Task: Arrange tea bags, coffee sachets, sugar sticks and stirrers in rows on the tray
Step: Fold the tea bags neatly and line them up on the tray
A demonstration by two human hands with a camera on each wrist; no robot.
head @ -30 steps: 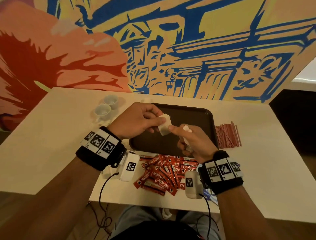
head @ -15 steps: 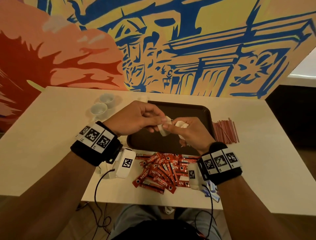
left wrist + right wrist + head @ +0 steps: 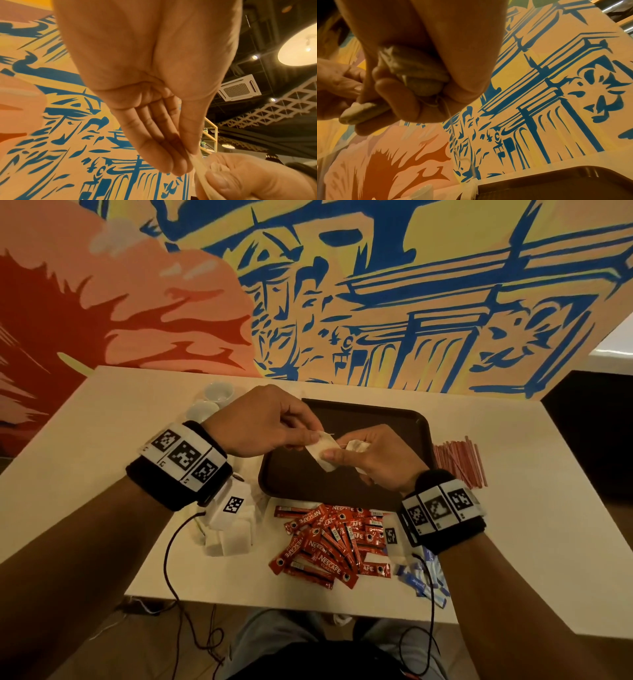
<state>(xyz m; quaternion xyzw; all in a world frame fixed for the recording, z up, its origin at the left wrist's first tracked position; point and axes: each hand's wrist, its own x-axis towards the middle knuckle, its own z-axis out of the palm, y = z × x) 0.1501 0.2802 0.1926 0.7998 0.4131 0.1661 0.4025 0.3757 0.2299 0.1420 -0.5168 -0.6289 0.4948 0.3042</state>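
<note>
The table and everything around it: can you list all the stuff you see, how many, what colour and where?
Dark brown plastic tray: one, middle of the white table, nothing lying on it.
White paper tea bags: two or more held over the tray; a white pile at the left.
Red coffee sachets: a heap, too many to count, in front of the tray.
Red thin stirrers: a bundle, right of the tray.
Blue-and-white sugar sticks: several, front right edge.
Small white cups: two, back left.
Painted wall: orange, yellow, blue, behind.
Left hand, right hand: both pinch tea bags; black wristbands.
</note>
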